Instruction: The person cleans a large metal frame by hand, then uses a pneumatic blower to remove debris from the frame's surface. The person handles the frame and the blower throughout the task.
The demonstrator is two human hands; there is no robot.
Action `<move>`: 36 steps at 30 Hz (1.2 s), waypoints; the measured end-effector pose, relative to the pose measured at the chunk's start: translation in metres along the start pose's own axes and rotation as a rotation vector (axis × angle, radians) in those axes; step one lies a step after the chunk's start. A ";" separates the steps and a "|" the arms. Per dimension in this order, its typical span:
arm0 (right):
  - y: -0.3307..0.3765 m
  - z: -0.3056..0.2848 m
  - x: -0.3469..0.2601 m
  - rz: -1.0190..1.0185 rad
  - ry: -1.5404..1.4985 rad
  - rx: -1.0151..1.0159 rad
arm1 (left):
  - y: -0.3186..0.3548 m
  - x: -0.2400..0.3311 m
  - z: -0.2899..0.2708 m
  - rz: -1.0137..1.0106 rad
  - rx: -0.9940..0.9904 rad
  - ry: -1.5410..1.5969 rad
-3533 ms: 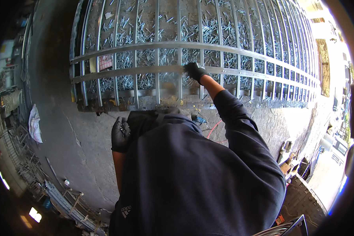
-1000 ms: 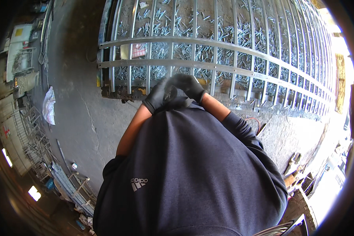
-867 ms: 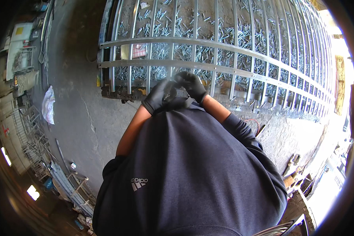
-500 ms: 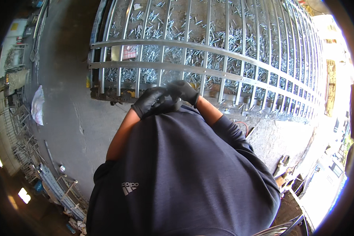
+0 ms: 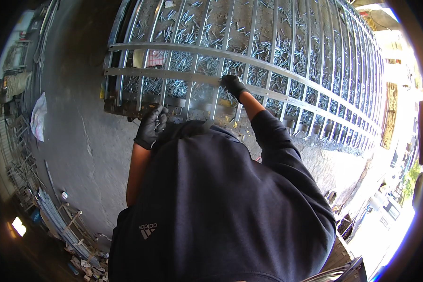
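Observation:
A metal frame [image 5: 268, 70] of parallel slats crossed by two long rails lies in front of me. My right hand [image 5: 235, 87], in a black glove, is at the nearer rail [image 5: 174, 74], fingers drawn together where a slat crosses it; whatever they pinch is hidden. Black-gloved too, my left hand [image 5: 151, 127] is curled beside my body, left of the right hand and just off the frame's near edge. Small light specks show at its fingers, too small to name. Many short shiny metal pins [image 5: 178, 87] lie scattered beneath the slats.
A red-and-white box [image 5: 155, 58] sits under the slats at the left. Grey floor [image 5: 80, 94] runs along the left, with a white sheet or bag [image 5: 39, 117] on it. Metal lengths [image 5: 63, 218] and racks are stacked at the lower left.
My hands, together near my body before, have parted. The right has reached forward and right to the nearer rail; the left has drawn back and to the left.

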State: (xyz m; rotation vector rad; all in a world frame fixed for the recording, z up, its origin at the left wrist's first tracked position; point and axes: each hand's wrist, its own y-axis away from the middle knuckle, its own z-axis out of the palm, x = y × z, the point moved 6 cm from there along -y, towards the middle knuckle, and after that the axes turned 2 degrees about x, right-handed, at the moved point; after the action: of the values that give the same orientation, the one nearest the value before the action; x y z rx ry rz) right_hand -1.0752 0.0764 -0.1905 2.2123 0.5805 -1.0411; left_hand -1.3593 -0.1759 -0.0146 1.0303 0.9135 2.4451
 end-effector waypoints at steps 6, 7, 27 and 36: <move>0.014 -0.014 -0.057 -0.189 0.698 0.009 | 0.003 -0.001 -0.014 0.053 0.011 0.004; 0.017 -0.016 -0.068 -0.194 0.730 -0.002 | 0.002 -0.002 -0.013 0.048 -0.004 -0.005; 0.005 -0.004 -0.083 0.057 0.814 -0.183 | 0.019 0.002 -0.020 0.071 0.063 0.071; 0.012 -0.001 -0.085 -0.109 0.886 -0.174 | 0.066 0.032 -0.104 0.196 0.297 -0.042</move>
State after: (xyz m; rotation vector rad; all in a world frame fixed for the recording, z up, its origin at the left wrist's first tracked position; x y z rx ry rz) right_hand -1.1182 0.0580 -0.1188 2.4252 1.1176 0.0178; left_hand -1.4603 -0.2529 -0.0087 1.3228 1.2426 2.4806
